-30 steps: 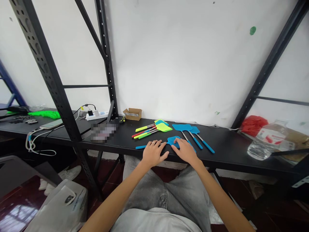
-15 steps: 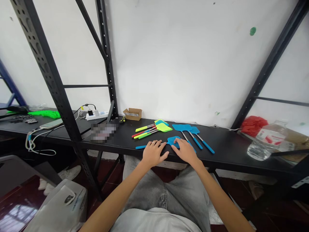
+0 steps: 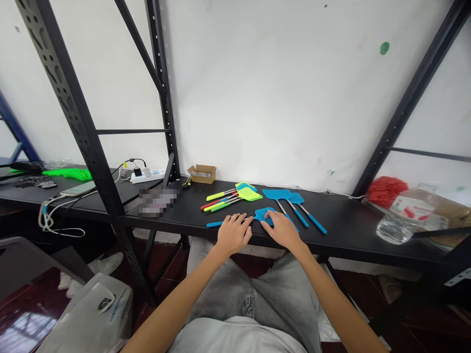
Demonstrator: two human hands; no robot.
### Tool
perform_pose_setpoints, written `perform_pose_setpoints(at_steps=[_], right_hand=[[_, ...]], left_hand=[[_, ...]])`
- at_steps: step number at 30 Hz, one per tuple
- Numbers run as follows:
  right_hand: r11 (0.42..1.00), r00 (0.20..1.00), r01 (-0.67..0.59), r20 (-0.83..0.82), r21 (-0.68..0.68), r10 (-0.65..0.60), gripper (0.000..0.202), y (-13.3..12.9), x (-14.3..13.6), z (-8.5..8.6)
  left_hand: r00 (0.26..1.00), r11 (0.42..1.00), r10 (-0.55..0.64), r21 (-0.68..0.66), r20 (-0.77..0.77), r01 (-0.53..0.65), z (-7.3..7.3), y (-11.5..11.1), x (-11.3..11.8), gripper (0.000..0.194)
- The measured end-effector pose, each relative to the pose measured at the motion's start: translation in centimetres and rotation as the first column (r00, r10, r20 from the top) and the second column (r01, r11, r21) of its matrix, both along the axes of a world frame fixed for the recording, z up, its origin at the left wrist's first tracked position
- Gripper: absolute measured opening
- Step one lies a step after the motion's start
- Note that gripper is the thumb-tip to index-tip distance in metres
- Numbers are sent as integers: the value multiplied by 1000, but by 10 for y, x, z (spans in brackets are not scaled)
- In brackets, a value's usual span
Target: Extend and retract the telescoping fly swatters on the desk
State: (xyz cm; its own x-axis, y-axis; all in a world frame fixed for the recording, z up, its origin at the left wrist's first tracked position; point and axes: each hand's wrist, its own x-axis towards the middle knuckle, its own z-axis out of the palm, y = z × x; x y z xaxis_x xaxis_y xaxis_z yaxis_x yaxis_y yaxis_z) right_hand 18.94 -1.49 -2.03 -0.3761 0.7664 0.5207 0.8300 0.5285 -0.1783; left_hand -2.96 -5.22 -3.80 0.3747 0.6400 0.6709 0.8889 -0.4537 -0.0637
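A blue fly swatter (image 3: pixel 214 224) lies across the front of the black table. My left hand (image 3: pixel 234 234) rests over its shaft, fingers extended, a ring on one finger. My right hand (image 3: pixel 283 229) lies with spread fingers on its blue mesh head, partly covering it. Behind my left hand is a fan of swatters with yellow, red and green handles, topped by a yellow-green head (image 3: pixel 250 194). Several more blue swatters (image 3: pixel 277 194) lie behind and to the right of my right hand, their handles pointing toward the front right.
A small cardboard box (image 3: pixel 202 173) stands by the wall. At the right are a plastic bottle (image 3: pixel 408 213) and a red bag (image 3: pixel 386 192). Black metal posts (image 3: pixel 77 108) frame both sides. A power strip (image 3: pixel 149 176) and cables sit at the left.
My left thumb has moved in closer to the fingers of that hand. My right hand and the swatters look unmoved.
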Motion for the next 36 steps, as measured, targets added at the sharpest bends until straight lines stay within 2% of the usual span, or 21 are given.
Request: perform_pose_setpoints(at_steps=[36], right_hand=[[1000, 1000, 8, 9, -15, -8, 22, -1, -1, 1]], left_hand=[[1000, 1000, 4, 2, -2, -4, 0, 0, 0, 40]])
